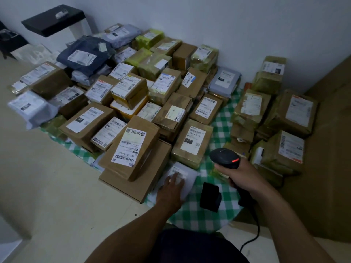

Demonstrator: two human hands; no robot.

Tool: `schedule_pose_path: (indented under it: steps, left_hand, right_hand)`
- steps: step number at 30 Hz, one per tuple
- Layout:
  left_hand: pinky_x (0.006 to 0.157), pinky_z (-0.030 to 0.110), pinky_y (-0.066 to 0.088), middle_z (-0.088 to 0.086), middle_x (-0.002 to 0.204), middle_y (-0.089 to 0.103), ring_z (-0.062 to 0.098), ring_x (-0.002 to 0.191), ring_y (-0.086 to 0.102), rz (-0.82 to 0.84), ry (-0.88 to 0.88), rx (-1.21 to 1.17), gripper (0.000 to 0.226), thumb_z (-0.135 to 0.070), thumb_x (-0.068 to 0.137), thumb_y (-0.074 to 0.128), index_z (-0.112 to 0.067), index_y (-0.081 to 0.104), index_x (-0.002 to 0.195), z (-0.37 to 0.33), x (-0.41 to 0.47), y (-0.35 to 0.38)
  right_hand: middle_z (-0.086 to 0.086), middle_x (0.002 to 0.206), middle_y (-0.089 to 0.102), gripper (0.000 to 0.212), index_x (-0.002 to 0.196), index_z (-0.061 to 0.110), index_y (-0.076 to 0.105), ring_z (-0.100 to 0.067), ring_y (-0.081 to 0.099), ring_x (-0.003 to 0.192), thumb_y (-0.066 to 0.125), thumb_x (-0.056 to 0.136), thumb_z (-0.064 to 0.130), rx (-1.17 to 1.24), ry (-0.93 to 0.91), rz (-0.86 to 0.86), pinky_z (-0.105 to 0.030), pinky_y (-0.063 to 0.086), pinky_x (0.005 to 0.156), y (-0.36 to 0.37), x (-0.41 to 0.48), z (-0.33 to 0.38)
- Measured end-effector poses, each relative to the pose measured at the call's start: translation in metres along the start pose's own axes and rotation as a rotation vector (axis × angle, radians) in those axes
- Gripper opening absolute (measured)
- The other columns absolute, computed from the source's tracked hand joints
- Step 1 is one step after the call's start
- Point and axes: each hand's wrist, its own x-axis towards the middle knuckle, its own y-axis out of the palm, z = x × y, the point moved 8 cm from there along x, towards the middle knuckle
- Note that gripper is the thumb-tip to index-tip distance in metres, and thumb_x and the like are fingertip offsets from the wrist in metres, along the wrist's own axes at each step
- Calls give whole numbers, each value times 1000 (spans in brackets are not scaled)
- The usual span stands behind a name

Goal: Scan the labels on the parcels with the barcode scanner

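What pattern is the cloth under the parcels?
Green-and-white check cloth, clearest in the head view near the hands.

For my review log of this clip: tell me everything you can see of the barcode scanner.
The barcode scanner is a black, plastic-looking handheld unit with a rounded head and a handle. A red light glows on top of the head. The right hand grips the handle and holds it above the green checked cloth, with the head pointing forward and left. A black cable runs from the handle's base down toward the person. Nothing else touches it.
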Motion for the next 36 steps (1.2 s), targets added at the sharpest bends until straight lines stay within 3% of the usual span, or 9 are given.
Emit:
schedule_pose_path:
  steps: [2,4,7,9,16,23,27,32,36]
  left_hand:
    - [123,48,26,-1,172,-10,30,158,-1,-4,-21,-48,77,-38,98,62,-34,20,162,3,3,-4]
    - [124,40,23,0,172,11,26,157,14,-63,29,-134,71,-45,95,62,-32,34,159,-7,5,-23]
    - [114,28,36,-3,155,45,19,140,44,-230,160,-269,55,-42,94,65,-24,57,145,-40,2,-72]
    - [107,22,38,-1,147,51,18,131,52,-276,242,-370,47,-32,95,69,-18,61,139,-68,5,-105]
    - [100,31,51,-7,127,64,10,113,62,-159,392,-708,39,-38,99,66,-23,64,135,-187,45,-164]
    - [89,24,44,1,136,63,13,116,58,81,348,-806,59,-42,94,73,-17,55,144,-284,82,-144]
    - [95,35,56,2,134,63,17,114,63,124,277,-852,64,-45,88,79,-19,56,141,-291,98,-122]
    - [84,23,57,-11,122,67,6,108,65,288,306,-1069,53,-22,93,75,-40,51,137,-279,89,-105]
    - [108,49,51,-1,155,50,18,137,54,426,351,-1117,89,-28,82,83,-45,36,155,-260,83,-87]
  right_hand:
    - [11,64,68,35,121,34,69,-11,54,51,82,89,28,23,8,-15,-30,45,53,-3,-3,-3]
    - [12,62,67,33,121,35,68,-11,54,51,80,91,28,44,12,-38,-28,45,52,-8,-7,-4]
    - [8,70,69,36,125,33,67,-13,58,59,79,91,32,92,14,-99,-29,46,56,-22,-11,-3]
    - [4,80,70,42,130,28,66,-16,62,68,80,91,33,116,26,-167,-28,47,59,-34,-15,-4]
    - [2,128,67,55,140,25,56,-15,62,109,79,91,34,281,30,-526,-28,45,84,-91,-37,-13]
    - [-3,132,59,71,150,18,40,-21,56,114,78,92,33,288,134,-685,-32,40,92,-123,-64,-36]
    - [-8,138,58,73,150,15,38,-27,57,121,79,91,30,283,184,-715,-34,42,94,-130,-71,-49]
    - [-3,137,60,71,149,21,42,-25,60,122,80,90,33,305,180,-723,-40,49,100,-130,-65,-50]
    - [2,131,63,65,145,22,45,-18,62,114,79,91,31,362,136,-746,-33,48,91,-131,-55,-42]
